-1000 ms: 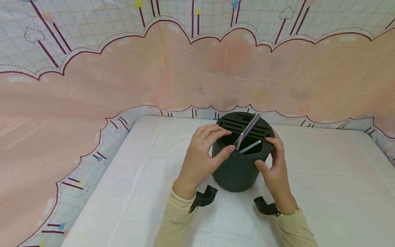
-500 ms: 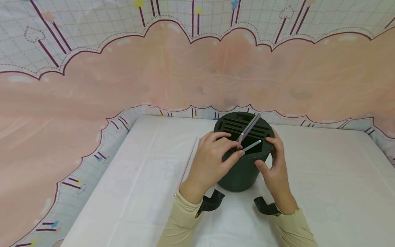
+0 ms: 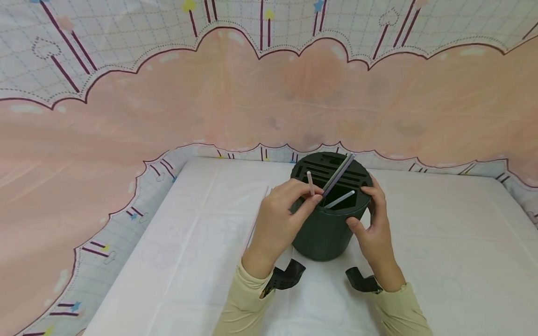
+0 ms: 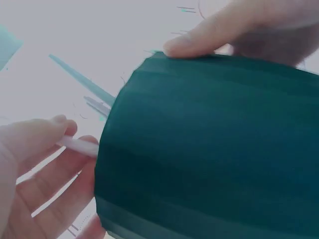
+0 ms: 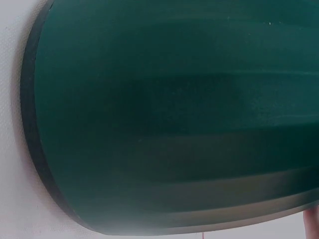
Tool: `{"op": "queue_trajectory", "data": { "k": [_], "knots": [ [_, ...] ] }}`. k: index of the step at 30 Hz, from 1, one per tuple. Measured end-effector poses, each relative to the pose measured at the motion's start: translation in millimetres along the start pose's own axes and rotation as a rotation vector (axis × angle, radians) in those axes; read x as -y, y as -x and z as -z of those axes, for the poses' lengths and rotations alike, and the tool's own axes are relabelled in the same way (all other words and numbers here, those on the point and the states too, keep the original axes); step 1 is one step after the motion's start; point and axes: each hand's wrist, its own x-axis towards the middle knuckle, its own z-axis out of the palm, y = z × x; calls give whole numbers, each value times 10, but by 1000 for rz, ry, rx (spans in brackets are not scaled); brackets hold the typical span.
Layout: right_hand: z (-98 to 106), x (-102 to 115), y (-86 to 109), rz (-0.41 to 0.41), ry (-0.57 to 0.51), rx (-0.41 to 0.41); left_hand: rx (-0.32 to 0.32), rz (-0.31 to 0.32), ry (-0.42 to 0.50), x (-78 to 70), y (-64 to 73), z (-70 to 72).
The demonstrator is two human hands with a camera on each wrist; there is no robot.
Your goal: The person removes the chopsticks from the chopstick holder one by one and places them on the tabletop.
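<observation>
A dark green round utensil holder [image 3: 323, 238] stands upright, its lid slotted at the back and cut by a wide opening in front. My left hand [image 3: 286, 203] pinches a pale pink chopstick [image 3: 310, 182] between thumb and fingers at the opening's left side; in the left wrist view that chopstick [image 4: 79, 145] reaches behind the rim. A grey-purple pair of chopsticks [image 3: 338, 173] leans out of the opening, and a shorter-looking pale one [image 3: 341, 199] slants inside. My right hand [image 3: 374, 219] grips the holder's right side, thumb on the front wall.
Another thin pinkish chopstick [image 3: 257, 212] lies on the white-covered table [image 3: 201, 261], partly hidden by the left forearm. A patterned peach cloth [image 3: 168, 121] hangs behind the table. Black wrist mounts [image 3: 287, 275] jut from both wrists.
My left hand has reached into the opening, taken the pink chopstick and shifted it left, tip up. The chopstick on the table has come into view. The right hand has stayed put.
</observation>
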Motion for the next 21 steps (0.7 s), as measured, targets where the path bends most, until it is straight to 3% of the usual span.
{"op": "queue_trajectory", "data": {
  "k": [4, 11, 17, 21],
  "knots": [
    [2, -12, 2, 0, -1, -7, -42, 3, 70, -38, -8, 16],
    [2, -19, 5, 1, -1, -7, -162, -51, 144, -134, -28, 120],
    [8, -6, 7, 0, -1, -4, -344, -26, 280, -243, -19, 258],
    [13, 3, 12, -5, 5, -6, -460, -18, 438, -301, -4, 365]
  ]
}}
